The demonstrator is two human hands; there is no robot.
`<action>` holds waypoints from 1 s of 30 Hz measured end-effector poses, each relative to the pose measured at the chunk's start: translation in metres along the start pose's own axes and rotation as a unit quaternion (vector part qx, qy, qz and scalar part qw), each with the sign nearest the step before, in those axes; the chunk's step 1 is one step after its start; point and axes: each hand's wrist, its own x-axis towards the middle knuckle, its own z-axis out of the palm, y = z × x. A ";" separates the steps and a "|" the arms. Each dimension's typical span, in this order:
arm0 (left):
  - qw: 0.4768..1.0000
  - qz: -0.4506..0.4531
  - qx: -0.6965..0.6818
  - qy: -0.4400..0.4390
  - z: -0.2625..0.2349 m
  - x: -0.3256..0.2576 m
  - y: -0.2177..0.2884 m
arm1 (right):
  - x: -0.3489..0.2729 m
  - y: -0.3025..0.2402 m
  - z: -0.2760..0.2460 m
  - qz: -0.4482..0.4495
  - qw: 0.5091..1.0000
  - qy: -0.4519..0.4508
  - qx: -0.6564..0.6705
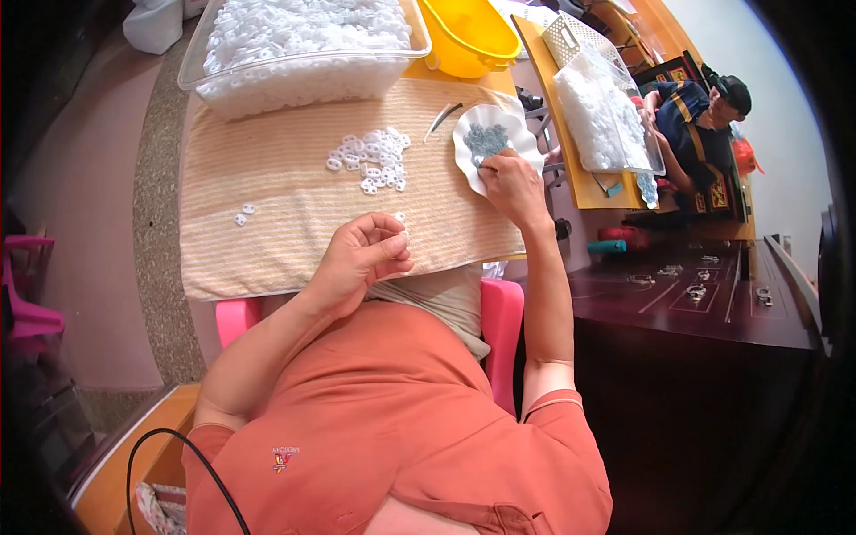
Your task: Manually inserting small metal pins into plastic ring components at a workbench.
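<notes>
My left hand (361, 259) is closed in a pinch above the near part of the cloth, a small white plastic piece (399, 217) showing at its fingertips. My right hand (514, 185) reaches into a white wavy-rimmed dish (465, 166). Its fingers are pressed together at the near edge of a heap of tiny blue-grey pieces (486, 138); whatever they pinch is hidden. Left of the dish lies a loose pile of white two-hole plastic pieces (379, 156). A few more white pieces (241, 219) lie apart at the left.
A striped cloth (276, 178) covers the table. Behind are a clear tub (303, 94) full of white pieces and a yellow basin (468, 40). Thin tweezers-like tool (440, 120) lies beside the dish. At right, another person (700, 116) sits by a second filled tub (602, 116).
</notes>
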 end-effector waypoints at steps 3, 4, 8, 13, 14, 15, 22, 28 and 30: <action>1.000 -0.002 0.005 0.001 0.001 0.000 0.001 | 0.003 0.001 0.002 0.003 1.000 0.000 0.008; 1.000 -0.001 0.004 0.001 0.001 0.000 0.001 | 0.003 0.000 0.002 0.002 1.000 0.000 0.008; 1.000 0.002 0.004 -0.004 0.001 -0.001 -0.001 | 0.004 -0.001 0.001 0.000 1.000 0.000 -0.005; 1.000 0.002 0.003 -0.001 0.001 -0.001 0.000 | 0.002 -0.001 -0.003 -0.014 1.000 -0.001 -0.003; 1.000 -0.001 0.004 0.001 0.001 -0.001 0.000 | 0.003 -0.002 -0.004 -0.010 1.000 -0.002 -0.003; 1.000 -0.004 0.006 0.003 0.001 -0.001 0.000 | 0.003 -0.002 -0.005 -0.005 1.000 -0.003 -0.002; 1.000 -0.003 0.008 0.002 0.001 0.000 -0.002 | 0.009 0.000 -0.005 -0.028 0.999 -0.018 -0.034; 1.000 -0.004 0.004 0.005 0.001 0.000 -0.002 | 0.013 -0.001 -0.009 -0.032 0.999 -0.016 -0.004; 1.000 -0.006 0.008 0.005 0.002 0.000 -0.002 | 0.015 -0.002 -0.008 -0.042 0.999 -0.017 -0.001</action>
